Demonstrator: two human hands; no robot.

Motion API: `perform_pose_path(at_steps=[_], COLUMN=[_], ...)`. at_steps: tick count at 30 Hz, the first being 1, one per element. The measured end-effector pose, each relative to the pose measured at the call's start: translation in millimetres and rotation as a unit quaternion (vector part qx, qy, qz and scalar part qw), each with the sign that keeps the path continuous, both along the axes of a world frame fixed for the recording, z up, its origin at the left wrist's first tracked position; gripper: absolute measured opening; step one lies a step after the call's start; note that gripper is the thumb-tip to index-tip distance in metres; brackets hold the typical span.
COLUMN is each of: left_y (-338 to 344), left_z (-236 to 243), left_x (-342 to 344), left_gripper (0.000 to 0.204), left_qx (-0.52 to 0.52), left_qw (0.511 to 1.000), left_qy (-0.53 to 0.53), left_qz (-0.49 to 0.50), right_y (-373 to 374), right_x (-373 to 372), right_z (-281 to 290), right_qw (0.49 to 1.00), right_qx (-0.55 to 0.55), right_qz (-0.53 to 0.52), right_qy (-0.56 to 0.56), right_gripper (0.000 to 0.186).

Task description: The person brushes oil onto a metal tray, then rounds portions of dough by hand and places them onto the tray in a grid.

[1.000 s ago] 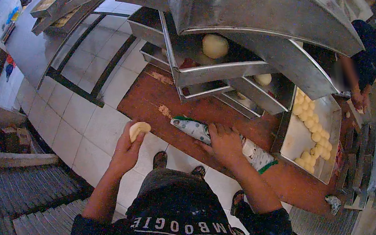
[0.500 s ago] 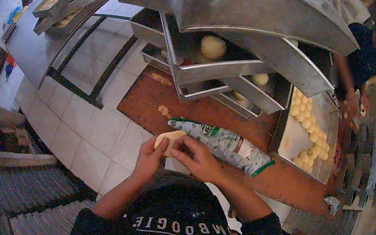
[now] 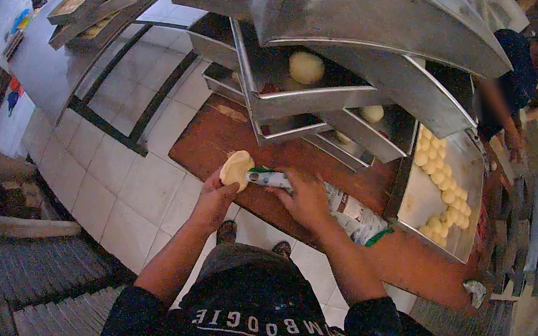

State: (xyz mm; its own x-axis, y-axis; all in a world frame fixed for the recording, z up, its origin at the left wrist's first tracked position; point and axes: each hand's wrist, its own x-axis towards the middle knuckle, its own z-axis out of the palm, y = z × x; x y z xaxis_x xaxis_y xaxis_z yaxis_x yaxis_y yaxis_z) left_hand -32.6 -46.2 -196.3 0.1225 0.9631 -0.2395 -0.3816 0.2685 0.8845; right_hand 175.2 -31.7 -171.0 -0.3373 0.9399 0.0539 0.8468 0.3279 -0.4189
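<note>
A flattened round of pale dough (image 3: 236,170) is pinched in my left hand (image 3: 216,195), its face turned toward the right. My right hand (image 3: 305,200) is wrapped round the neck of a white and green filling bag (image 3: 354,217), whose narrow tip meets the dough or lies just beside it; I cannot tell which. The bag's fuller end rests on the reddish-brown table (image 3: 419,263). To the right, a metal tray (image 3: 406,206) on the table holds several small dough balls (image 3: 444,181).
Staggered metal pans (image 3: 318,103) are stacked beyond my hands, with a larger dough ball (image 3: 306,68) in one. A person (image 3: 514,85) stands at the far right. At the lower right edge of the table lies a crumpled wrapper (image 3: 474,292). Ribbed surfaces (image 3: 51,275) stand at the left.
My right hand has let go of the dough and taken hold of the filling bag's neck, lifting its tip to the dough. My left hand has raised the dough slightly.
</note>
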Motion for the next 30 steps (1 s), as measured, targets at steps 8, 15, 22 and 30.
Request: perform_pose_path(at_steps=[8, 15, 22, 30], left_y=[-8.5, -11.9, -14.2, -43.6], left_z=[19.2, 24.8, 44.4, 97.2], left_x=[14.8, 9.5, -22.0, 18.8], left_gripper=[0.054, 0.056, 0.061, 0.054], left_qx=[0.02, 0.038, 0.011, 0.107], left_qw=[0.999, 0.997, 0.994, 0.987], left_qy=[-0.01, 0.064, -0.105, 0.083], left_qz=[-0.026, -0.034, -0.001, -0.088], right_y=[1.5, 2.5, -5.8, -15.5], right_x=[0.4, -0.8, -17.2, -12.1], right_z=[11.6, 0.5, 42.3, 72.7], right_qw=[0.999, 0.999, 0.995, 0.959], right_qx=[-0.034, -0.025, 0.089, 0.161], right_qz=[-0.012, -0.016, 0.004, 0.099], right_qy=[-0.009, -0.023, -0.039, 0.211], right_gripper=[0.035, 0.034, 0.053, 0.045])
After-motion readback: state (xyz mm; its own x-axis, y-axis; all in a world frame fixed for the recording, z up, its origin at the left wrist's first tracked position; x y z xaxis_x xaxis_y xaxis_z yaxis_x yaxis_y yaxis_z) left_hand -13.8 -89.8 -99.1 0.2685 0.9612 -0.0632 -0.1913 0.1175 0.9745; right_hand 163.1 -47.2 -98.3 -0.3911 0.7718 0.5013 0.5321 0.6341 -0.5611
